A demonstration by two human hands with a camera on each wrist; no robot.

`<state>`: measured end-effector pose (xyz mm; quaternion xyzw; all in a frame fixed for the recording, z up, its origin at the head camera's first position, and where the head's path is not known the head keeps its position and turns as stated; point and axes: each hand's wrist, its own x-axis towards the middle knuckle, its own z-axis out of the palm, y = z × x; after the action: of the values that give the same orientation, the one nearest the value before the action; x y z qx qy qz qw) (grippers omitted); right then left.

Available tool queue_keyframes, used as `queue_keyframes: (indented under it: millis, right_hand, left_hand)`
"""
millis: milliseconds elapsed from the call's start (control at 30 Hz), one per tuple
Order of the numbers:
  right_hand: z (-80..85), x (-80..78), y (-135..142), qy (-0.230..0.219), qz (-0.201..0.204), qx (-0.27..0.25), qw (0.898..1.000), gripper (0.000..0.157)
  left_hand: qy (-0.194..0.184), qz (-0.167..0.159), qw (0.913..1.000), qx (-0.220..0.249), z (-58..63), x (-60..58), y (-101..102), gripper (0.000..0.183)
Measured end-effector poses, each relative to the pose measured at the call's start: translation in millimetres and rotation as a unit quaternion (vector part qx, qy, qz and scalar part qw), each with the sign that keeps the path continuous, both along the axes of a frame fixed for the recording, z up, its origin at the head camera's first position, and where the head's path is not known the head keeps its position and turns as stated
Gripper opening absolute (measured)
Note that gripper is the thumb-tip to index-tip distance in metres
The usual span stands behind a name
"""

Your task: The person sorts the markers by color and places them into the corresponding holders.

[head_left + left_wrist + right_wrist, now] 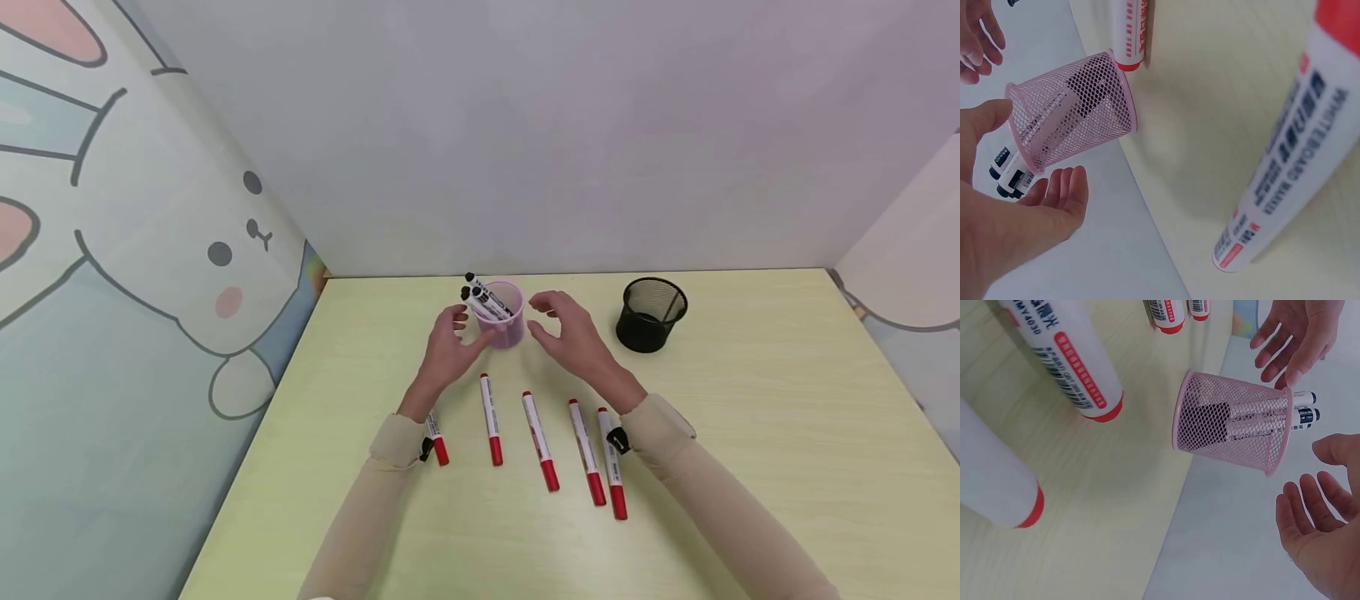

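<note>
going left to right: the left hand (448, 348) is held about half open at the left of the pink mesh cup (510, 335), fingers softly bent, thumb right by the rim. nothing is gripped, and whether the cup is touched by that thumb can't really be told. the cup is set at the back of the bench (750, 400), between the two hands, with black-ended markers (491, 305) leaned over toward its left side. five red-capped markers (490, 417) are laid in a loose row in front, the leftmost partly hidden by the left wrist. the right hand (573, 337) is also held half open, just off the cup's right side, with nothing in it. further right, a black mesh cup (641, 332) is parked.

tip: the pink one is probably best taken low from both sides evenly, given that lean, with marker ends left uncrowded and the row not brushed by the sleeves (397, 437).
</note>
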<state>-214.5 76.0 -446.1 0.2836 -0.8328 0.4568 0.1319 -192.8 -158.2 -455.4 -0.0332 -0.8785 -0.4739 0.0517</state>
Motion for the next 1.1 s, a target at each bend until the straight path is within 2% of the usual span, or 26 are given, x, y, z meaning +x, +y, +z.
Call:
queue_keyframes:
  millis: [267,467,600,833,1100]
  right_hand:
    - [-4.3,5.6,9,0.001,-0.003,-0.014,1.0,0.035]
    - [-5.7,11.1,19,-0.017,-0.003,-0.016,1.0,0.039]
    - [-7.5,15.0,27,-0.028,-0.003,-0.02,0.999,0.041]
    - [-12.6,22.2,41,-0.009,-0.006,-0.017,1.0,0.043]
    - [-19.6,26.9,61,-0.004,-0.009,-0.003,1.0,0.046]
  left_hand:
    - [0.002,0.007,0.9999,0.009,4.7,13.7,-1,0.06]
    - [0.011,0.01,0.9998,0.014,5.2,22.9,-2,0.053]
    - [0.021,0.014,0.9997,-0.001,5.5,28.9,-3,0.047]
    - [0.042,0.017,0.9989,-0.006,5.3,40.2,-4,0.042]
    - [0.043,0.015,0.9987,-0.024,3.6,51.6,-6,0.041]
